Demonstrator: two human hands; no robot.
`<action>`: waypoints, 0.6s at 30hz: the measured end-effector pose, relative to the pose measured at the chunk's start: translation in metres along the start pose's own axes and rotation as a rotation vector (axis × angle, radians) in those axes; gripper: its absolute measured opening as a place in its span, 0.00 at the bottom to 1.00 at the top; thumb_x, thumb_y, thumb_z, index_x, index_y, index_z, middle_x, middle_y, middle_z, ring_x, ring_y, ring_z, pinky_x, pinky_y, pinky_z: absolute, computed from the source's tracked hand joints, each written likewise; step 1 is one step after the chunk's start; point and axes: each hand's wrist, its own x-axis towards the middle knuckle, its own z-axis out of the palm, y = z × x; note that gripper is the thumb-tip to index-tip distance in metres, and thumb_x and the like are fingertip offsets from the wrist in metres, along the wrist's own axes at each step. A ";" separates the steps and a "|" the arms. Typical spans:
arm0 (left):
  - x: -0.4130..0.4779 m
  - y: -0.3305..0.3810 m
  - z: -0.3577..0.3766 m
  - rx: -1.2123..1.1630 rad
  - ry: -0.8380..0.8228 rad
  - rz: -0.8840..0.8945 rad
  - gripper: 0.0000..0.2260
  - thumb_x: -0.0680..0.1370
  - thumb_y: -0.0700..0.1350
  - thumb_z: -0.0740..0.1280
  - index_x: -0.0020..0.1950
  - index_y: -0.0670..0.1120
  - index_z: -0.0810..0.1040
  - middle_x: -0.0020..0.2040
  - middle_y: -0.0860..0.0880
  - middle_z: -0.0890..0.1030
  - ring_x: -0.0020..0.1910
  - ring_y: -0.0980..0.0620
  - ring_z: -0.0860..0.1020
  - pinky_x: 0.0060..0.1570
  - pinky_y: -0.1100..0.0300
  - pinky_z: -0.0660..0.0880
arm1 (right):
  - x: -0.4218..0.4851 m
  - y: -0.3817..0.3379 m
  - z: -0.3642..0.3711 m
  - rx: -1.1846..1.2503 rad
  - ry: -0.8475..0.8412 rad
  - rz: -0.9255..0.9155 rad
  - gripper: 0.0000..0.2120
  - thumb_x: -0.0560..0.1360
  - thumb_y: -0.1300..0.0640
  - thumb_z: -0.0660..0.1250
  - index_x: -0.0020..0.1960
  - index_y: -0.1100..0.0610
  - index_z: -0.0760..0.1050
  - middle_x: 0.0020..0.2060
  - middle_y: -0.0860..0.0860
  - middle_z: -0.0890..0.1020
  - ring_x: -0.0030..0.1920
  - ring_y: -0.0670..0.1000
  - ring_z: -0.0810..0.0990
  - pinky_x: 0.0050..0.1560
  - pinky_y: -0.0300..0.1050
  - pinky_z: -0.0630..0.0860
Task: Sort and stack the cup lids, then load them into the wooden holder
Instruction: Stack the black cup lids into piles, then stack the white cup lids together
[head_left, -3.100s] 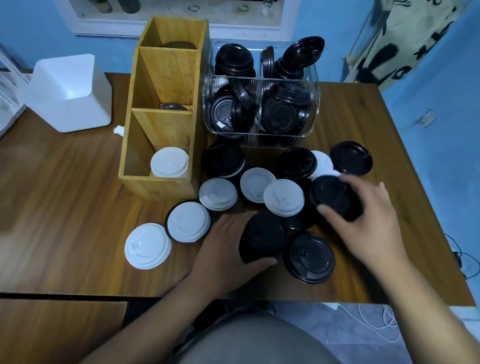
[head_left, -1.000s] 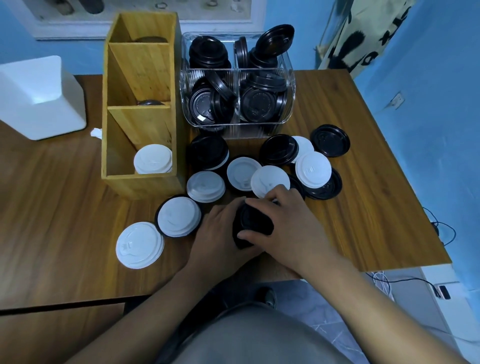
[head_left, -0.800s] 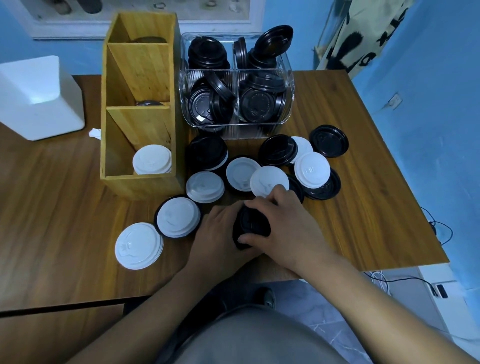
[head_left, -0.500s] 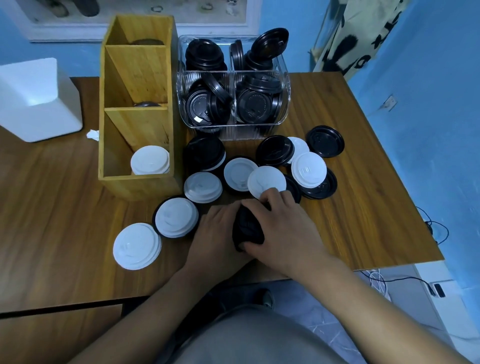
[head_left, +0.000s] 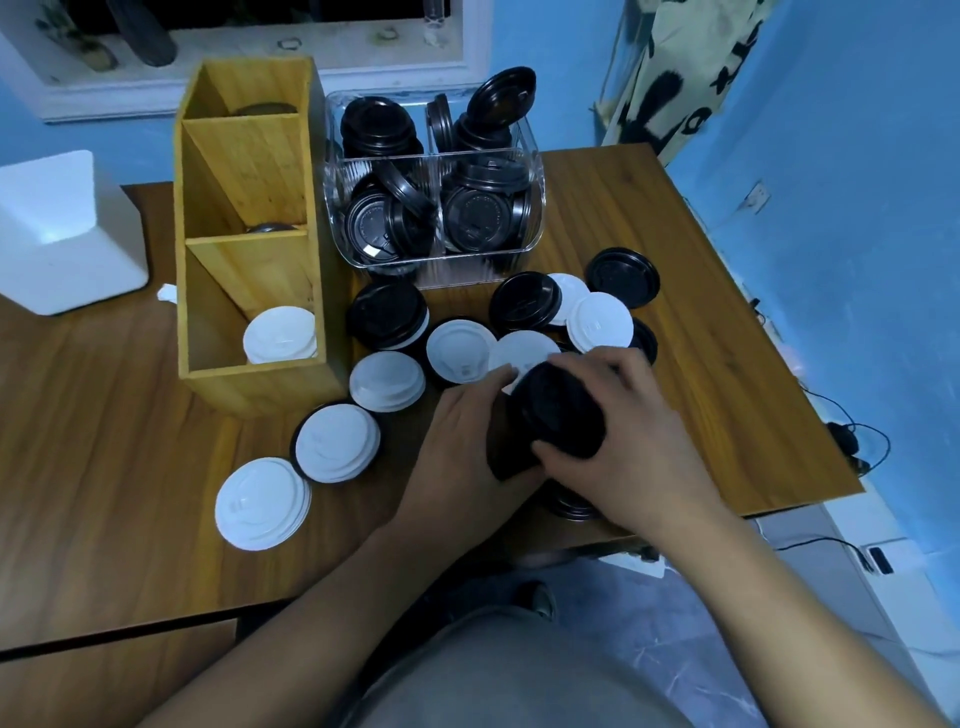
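While both hands grip a black stack (head_left: 558, 415) over the bench (head_left: 104, 441) near its front edge, the left hand (head_left: 457, 447) curls round the stack's lower end and the right hand (head_left: 639, 447) wraps its top. Loose white lids (head_left: 337, 441) and black lids (head_left: 623, 278) lie on the wood-grain surface between the hands and a clear bin (head_left: 436, 267) packed with more black lids. The holder (head_left: 249, 156) stands left of the bin, with a white stack (head_left: 280, 335) in its nearest compartment. A white box (head_left: 57, 234) sits far left. Blue walls (head_left: 857, 208), a white window frame (head_left: 389, 73) and a patterned cloth (head_left: 675, 78) surround the bench. Cables (head_left: 852, 441) lie on the grey floor (head_left: 675, 623).
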 end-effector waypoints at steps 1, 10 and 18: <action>0.003 0.001 0.002 0.015 -0.021 0.004 0.37 0.71 0.57 0.76 0.76 0.48 0.67 0.72 0.54 0.72 0.71 0.58 0.66 0.69 0.71 0.61 | 0.000 0.008 -0.009 0.015 0.023 0.049 0.34 0.67 0.48 0.79 0.71 0.42 0.71 0.63 0.42 0.67 0.60 0.42 0.73 0.57 0.39 0.73; -0.007 -0.032 0.003 0.199 -0.055 0.013 0.27 0.75 0.52 0.76 0.71 0.45 0.74 0.70 0.50 0.74 0.71 0.52 0.68 0.72 0.64 0.62 | -0.014 0.080 -0.051 0.094 0.104 0.374 0.33 0.68 0.48 0.79 0.70 0.41 0.71 0.61 0.44 0.69 0.62 0.47 0.72 0.66 0.46 0.71; -0.018 -0.039 0.007 0.379 -0.137 0.089 0.18 0.79 0.52 0.70 0.65 0.43 0.79 0.67 0.48 0.76 0.69 0.47 0.69 0.71 0.59 0.64 | -0.009 0.077 -0.036 -0.363 0.044 0.193 0.37 0.70 0.38 0.75 0.74 0.47 0.67 0.71 0.51 0.65 0.69 0.57 0.70 0.66 0.55 0.74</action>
